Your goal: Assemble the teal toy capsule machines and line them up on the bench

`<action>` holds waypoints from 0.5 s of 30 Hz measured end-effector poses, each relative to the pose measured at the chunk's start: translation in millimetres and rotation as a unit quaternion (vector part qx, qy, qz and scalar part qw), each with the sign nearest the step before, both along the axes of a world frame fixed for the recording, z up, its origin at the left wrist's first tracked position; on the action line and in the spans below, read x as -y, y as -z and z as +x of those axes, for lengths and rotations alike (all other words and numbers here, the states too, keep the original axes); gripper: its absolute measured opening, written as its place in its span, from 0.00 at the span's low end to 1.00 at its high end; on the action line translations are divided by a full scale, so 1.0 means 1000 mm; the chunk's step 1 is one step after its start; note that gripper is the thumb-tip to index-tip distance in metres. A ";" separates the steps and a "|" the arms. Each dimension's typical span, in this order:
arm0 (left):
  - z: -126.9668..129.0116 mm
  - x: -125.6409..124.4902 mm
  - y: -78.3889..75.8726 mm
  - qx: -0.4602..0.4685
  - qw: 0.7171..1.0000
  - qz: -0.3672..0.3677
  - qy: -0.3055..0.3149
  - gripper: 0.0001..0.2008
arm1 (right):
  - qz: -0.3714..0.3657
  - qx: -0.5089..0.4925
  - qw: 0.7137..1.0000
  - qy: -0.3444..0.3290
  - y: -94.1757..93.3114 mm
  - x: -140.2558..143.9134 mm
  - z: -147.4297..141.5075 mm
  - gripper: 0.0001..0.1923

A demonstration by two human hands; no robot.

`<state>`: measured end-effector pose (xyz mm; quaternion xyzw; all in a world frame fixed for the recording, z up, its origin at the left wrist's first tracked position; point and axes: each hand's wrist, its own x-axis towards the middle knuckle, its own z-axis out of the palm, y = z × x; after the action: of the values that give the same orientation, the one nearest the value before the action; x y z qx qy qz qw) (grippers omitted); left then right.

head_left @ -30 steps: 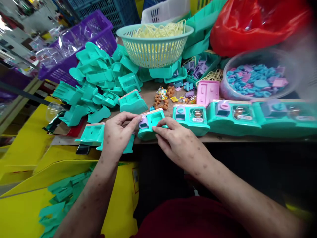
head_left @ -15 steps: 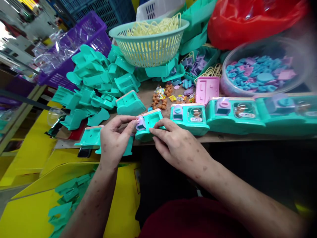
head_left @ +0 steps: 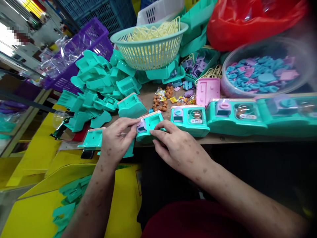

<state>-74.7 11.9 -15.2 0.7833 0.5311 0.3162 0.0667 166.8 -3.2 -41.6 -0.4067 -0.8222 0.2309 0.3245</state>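
Observation:
On the bench edge a teal plastic toy housing (head_left: 155, 121) stands between my hands, with a lilac piece (head_left: 141, 126) seated in its left part and an open recess on the right. My left hand (head_left: 118, 135) pinches at the lilac piece with thumb and forefinger; its other fingers are curled. The fingers of my right hand (head_left: 170, 138) grip the housing's lower right side. Just right of it sits a similar toy (head_left: 190, 119) with a lilac knob part and a clear window over something brown. Another teal shell (head_left: 92, 138) lies left of my left hand.
Loose teal shells (head_left: 99, 79) are heaped at the left. Behind stands a basket (head_left: 151, 46) of cream wire-like pieces. A clear tub (head_left: 225, 77) holds blue, pink and lilac parts. Small brown figures (head_left: 159, 104) and a pink panel (head_left: 208, 92) lie behind the housing. More assembled toys (head_left: 235, 115) line the right edge.
The view has shifted slightly, so the left side sits a little lower and further right. Both hands keep nearly the same hold on the housing.

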 end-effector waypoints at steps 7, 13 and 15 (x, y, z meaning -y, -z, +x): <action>-0.001 0.000 -0.001 -0.005 1.000 -0.002 -0.018 0.10 | 0.000 0.002 1.000 0.000 0.000 0.000 0.000 0.17; 0.000 -0.003 0.001 0.113 0.989 -0.079 -0.044 0.08 | -0.004 0.008 1.000 -0.001 -0.001 0.001 0.001 0.16; 0.002 -0.003 0.002 0.184 0.973 -0.125 -0.056 0.10 | -0.005 0.011 1.000 0.001 -0.001 0.001 0.001 0.16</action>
<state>-73.0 15.2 -16.8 0.6664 0.5877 0.3894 0.2427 168.1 -4.3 -40.9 -0.4114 -0.8241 0.2303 0.3139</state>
